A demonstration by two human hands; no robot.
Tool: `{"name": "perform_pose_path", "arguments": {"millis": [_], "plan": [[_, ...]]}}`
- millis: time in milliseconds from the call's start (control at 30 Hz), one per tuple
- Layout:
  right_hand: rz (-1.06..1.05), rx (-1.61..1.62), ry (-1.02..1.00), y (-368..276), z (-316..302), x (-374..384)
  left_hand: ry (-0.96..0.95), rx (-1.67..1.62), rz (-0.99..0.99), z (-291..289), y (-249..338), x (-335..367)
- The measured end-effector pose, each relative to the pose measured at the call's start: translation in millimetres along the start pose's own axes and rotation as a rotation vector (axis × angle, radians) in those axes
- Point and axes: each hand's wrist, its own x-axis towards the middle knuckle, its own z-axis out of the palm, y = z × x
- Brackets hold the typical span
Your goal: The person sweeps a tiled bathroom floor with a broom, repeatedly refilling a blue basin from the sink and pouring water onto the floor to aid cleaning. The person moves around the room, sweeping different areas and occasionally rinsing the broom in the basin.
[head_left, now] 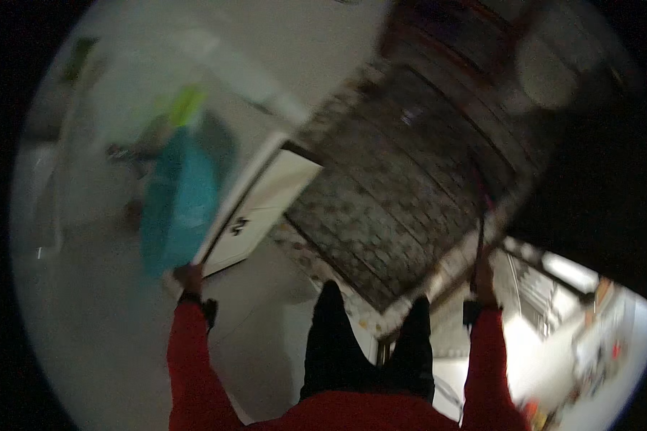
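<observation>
My left hand (189,276) is at the near end of a low white cabinet (262,208) with dark handles on its front. Blur smears its fingers, so whether it grips the cabinet's edge or only passes above it cannot be made out. Just beyond that hand stands a teal basin-like thing (178,201), also blurred. Over on the right, my right hand (484,273) appears closed around a thin dark stick (481,233) that points away from me, with a pinkish part near its upper stretch. Its far end fades into shadow.
Dark stone-patterned floor (388,194) with a pale speckled border spreads ahead of my feet. A dark reddish wooden piece (474,36) stands at the far side. A black mass (597,187) fills the right. Bright light falls on a pale railing (543,298) at lower right.
</observation>
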Motion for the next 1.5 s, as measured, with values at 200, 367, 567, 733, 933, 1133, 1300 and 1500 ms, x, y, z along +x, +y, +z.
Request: {"name": "perform_pose_path", "arguments": {"millis": [200,367,567,733,933,1133,1300,1500], "plan": [[0.191,0.118,-0.174,91.0,58.5,-113.5,0.171,0.203,-0.287,-1.9,50.5,-34.1],[0.413,-0.057,-0.259,57.4,107.6,-158.3,0.336,0.107,-0.237,-18.4,70.4,-48.6],[0.525,0.357,-0.217,17.2,193.0,-154.0,0.307,0.192,-0.214,-29.4,77.5,-53.1],[0.544,0.529,-0.422,1.8,283.8,-139.9,0.074,0.115,-0.266,-34.7,79.3,-51.4],[-0.420,-0.497,-0.651,-4.8,356.0,-132.3,0.266,0.033,-0.289,-25.2,82.9,-64.1],[-0.414,-0.702,-0.796,-25.3,402.0,-158.6,0.481,-0.207,-0.196,-24.8,131.9,-129.8],[0.857,0.559,-0.300,-8.0,397.2,-150.5,0.648,-0.705,0.038,-21.5,159.7,-178.6],[0.633,-0.318,-0.930,27.5,321.5,-78.9,0.226,-1.046,0.122,-16.8,171.4,-188.0]]}}
